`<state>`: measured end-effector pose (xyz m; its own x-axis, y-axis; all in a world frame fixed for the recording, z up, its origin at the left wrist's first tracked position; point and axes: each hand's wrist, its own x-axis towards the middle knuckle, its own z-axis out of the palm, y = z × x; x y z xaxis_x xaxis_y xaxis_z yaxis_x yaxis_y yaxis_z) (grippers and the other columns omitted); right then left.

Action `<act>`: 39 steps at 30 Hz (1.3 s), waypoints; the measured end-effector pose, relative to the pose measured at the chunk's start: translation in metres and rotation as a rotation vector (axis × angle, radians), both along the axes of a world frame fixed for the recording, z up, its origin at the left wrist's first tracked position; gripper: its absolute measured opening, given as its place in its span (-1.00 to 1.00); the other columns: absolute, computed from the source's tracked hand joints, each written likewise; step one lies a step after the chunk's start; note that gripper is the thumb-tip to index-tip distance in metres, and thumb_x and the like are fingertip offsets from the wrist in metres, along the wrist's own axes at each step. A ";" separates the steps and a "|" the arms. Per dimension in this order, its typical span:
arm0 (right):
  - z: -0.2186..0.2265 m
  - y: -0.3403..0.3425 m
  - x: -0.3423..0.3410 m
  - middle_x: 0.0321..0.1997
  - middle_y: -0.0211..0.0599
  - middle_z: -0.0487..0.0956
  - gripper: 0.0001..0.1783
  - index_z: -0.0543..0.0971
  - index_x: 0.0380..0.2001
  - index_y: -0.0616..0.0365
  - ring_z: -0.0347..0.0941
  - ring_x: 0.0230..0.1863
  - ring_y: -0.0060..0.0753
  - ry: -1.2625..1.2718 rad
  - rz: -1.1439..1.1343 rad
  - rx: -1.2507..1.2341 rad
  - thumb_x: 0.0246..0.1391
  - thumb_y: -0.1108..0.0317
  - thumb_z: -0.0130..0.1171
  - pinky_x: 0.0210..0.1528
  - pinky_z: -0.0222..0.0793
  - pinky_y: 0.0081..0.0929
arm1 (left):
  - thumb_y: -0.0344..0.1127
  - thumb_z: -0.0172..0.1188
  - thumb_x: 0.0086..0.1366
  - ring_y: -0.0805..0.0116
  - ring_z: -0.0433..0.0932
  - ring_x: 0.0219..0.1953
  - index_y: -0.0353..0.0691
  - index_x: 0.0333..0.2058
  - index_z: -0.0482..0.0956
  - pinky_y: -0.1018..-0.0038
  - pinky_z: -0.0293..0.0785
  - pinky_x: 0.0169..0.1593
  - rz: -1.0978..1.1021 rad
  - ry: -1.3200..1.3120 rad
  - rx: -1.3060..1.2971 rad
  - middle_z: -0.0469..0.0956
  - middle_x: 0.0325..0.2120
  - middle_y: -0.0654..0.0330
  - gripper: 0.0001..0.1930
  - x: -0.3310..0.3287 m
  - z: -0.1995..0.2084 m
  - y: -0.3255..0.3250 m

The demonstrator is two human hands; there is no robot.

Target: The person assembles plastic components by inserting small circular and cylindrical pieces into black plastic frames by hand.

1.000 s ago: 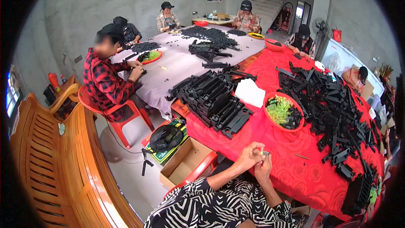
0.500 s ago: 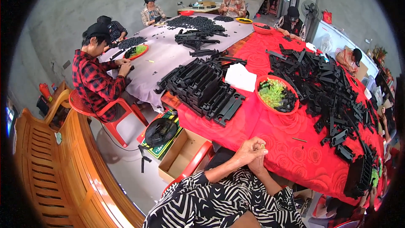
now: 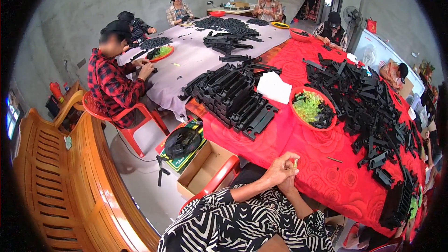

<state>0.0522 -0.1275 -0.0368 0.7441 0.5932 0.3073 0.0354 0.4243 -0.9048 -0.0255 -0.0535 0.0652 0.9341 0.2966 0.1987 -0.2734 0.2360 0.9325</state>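
Observation:
Above the near edge of the red-clothed table, my left hand (image 3: pixel 276 171) is closed, with its thumb and forefinger around a small yellow-green cylindrical piece (image 3: pixel 295 163). My right hand (image 3: pixel 288 185) is pressed against it from below. The left hand covers most of the right hand's fingers, so their grip cannot be made out. Beyond my hands stands an orange-red bowl (image 3: pixel 293 115) with yellow-green pieces (image 3: pixel 308 104) and small black parts (image 3: pixel 325 115). A thin brown stick (image 3: pixel 334 160) lies on the cloth to their right.
Stacked long black plastic parts (image 3: pixel 233 98) lie left of the bowl beside white paper (image 3: pixel 274 87). A large heap of black parts (image 3: pixel 364 98) spreads at the right. An open cardboard box (image 3: pixel 186 183) sits on the floor at left. Several people work around the tables.
The view has shifted slightly, so the scene sits a little further right. The yellow-green piece now shows more fully between my left fingertips; my hands stay together.

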 end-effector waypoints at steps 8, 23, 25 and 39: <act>-0.019 -0.008 0.030 -0.42 -0.18 0.35 -0.89 0.39 -0.45 0.21 0.30 -0.37 -0.19 -0.165 -0.105 -0.055 0.00 0.41 -0.10 -0.29 0.23 -0.31 | -0.62 0.08 0.01 0.66 0.30 -0.59 -0.15 -0.13 0.40 0.71 0.22 -0.49 -0.010 -0.015 0.014 0.34 -0.66 0.42 -0.60 -0.003 0.007 -0.004; 0.341 0.051 0.023 0.09 0.01 0.28 -0.36 0.21 0.07 0.29 0.20 0.06 -0.05 -1.287 -0.830 0.238 -0.18 0.48 0.07 0.13 0.06 -0.24 | -0.63 0.01 0.04 0.58 0.35 -0.56 -0.15 -0.08 0.37 0.66 0.30 -0.46 0.130 0.047 -0.191 0.42 -0.59 0.30 -0.57 -0.009 0.031 0.013; 0.325 0.043 0.015 0.04 0.03 0.30 -0.35 0.24 0.04 0.30 0.21 0.03 -0.03 -1.524 -0.883 0.228 -0.23 0.46 0.12 0.11 0.09 -0.21 | -0.62 0.03 0.04 0.60 0.33 -0.58 -0.13 -0.08 0.38 0.67 0.27 -0.49 0.131 0.050 -0.211 0.41 -0.61 0.33 -0.58 -0.010 0.037 0.011; 0.079 0.008 0.047 -0.50 -0.19 0.45 -0.78 0.41 -0.25 0.25 0.42 -0.50 -0.40 -0.594 -0.490 -0.389 -0.04 0.55 -0.06 -0.45 0.33 -0.48 | -0.50 0.09 0.11 0.60 0.37 -0.60 -0.15 -0.10 0.40 0.69 0.29 -0.51 0.111 0.130 -0.231 0.46 -0.60 0.29 -0.67 -0.007 0.023 0.010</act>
<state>0.0988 -0.1192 0.0426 0.7241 0.3913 0.5680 0.6466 -0.0983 -0.7565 -0.0323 -0.0437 0.0881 0.9066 0.4219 -0.0051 -0.1913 0.4217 0.8863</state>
